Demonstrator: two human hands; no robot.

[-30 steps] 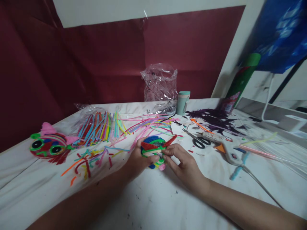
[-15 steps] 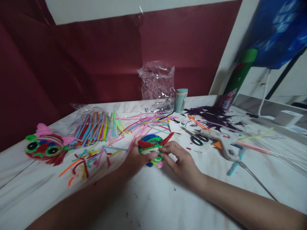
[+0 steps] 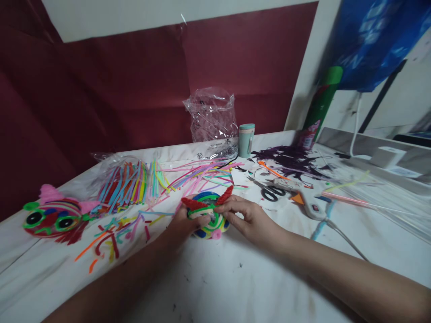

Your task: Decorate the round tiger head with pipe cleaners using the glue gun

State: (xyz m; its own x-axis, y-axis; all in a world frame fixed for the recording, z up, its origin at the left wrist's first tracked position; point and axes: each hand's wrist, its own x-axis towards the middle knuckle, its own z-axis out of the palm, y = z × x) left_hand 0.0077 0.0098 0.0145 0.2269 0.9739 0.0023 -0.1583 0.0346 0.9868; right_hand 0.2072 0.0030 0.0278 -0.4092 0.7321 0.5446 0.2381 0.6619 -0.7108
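Note:
A round animal face made of coloured pipe cleaners (image 3: 208,197) is held low over the table, with red horn-like pieces on top, a pink nose-like bump and green rings. My left hand (image 3: 186,224) grips its left side, thumb lying across the front. On the other side, my right hand (image 3: 240,215) is closed, its thumb and fingertips pinching the face's edge beside a green ring. Whether a small separate piece is between those fingertips cannot be made out. The back of the face is hidden.
A finished pipe-cleaner face (image 3: 50,217) lies at the left, near cut pipe-cleaner bits (image 3: 111,237) and a bundle of pipe cleaners (image 3: 126,181). Black scissors (image 3: 272,193), a glue gun (image 3: 311,204) with its cord, and purple shreds (image 3: 289,159) lie right. A green cup (image 3: 246,140) stands behind.
The view has shifted slightly, so the scene sits further left. The face has tilted so its pink nose and green ring show more; both hands remain on it.

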